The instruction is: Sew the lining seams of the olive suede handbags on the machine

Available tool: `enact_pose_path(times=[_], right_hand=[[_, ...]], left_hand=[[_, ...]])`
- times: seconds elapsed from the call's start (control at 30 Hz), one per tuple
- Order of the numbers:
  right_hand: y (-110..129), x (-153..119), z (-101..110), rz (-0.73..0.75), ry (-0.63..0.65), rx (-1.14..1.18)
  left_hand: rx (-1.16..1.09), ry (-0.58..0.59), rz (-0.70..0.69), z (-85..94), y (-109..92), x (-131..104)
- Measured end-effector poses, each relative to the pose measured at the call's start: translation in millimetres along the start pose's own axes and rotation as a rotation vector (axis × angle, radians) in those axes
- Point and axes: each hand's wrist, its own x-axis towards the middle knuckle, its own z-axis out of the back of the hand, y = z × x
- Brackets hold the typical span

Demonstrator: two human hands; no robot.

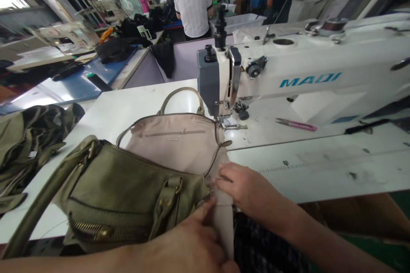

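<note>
"What are your fingers doing?"

"My right hand (pixel 248 190) bends over the pale lining strip (pixel 223 222), fingertips on it; my left hand (pixel 188 241) lays one straight finger where the strip meets the olive handbag (pixel 128 183), the others curled. Whether either pinches cloth, I can't tell."

"How does the strip lie?"

"Between my hands, its long axis running away from me towards the presser foot (pixel 229 126) of the sewing machine (pixel 307 64). My right hand is nearer that foot, though short of it. The handbag sits left of the strip, and its pinkish lining (pixel 169 149) spreads out beyond it on the white sewing table (pixel 150 98)."

"What can't you see?"

"My right thumb and the strip's underside are hidden. My left forearm covers the bag's lower part, the bottom of the view cuts off my left hand, and the needle tip is too small to make out."
</note>
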Motion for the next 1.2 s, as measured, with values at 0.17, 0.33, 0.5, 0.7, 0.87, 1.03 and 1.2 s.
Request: enact_pose_path(times=[0.17, 0.33, 0.5, 0.7, 0.87, 1.03, 1.2], right_hand=[[9.2, -5.5, -27.8, 0.071, -0.184, -0.042], [1.3, -12.5, -32.0, 0.099, -0.182, -0.019], [3.1, -16.2, -29.3, 0.056, -0.207, 0.034], [17.9, -17.8, -29.1, -0.055, -0.418, 0.065], [16.0, -16.8, -28.1, -0.063, -0.373, 0.06], [10.3, -17.2, -30.3, -0.023, -0.344, 0.088], [15.5, -13.2, -26.2, -0.044, -0.36, 0.111]], left_hand=[[0.46, -0.075, 0.264, 42.3, 8.4, -2.1], [0.494, 0.23, 0.43, 119.5, 58.8, -2.4], [-0.011, 0.291, 0.381, 94.4, 81.1, -4.7], [-0.023, 0.085, 0.36, 18.1, 70.5, -20.5], [0.127, -0.057, 0.233, 19.1, 70.6, -19.0], [0.131, -0.078, 0.279, 25.7, 81.4, -6.1], [0.155, -0.044, 0.27, 17.6, 88.4, -5.3]])
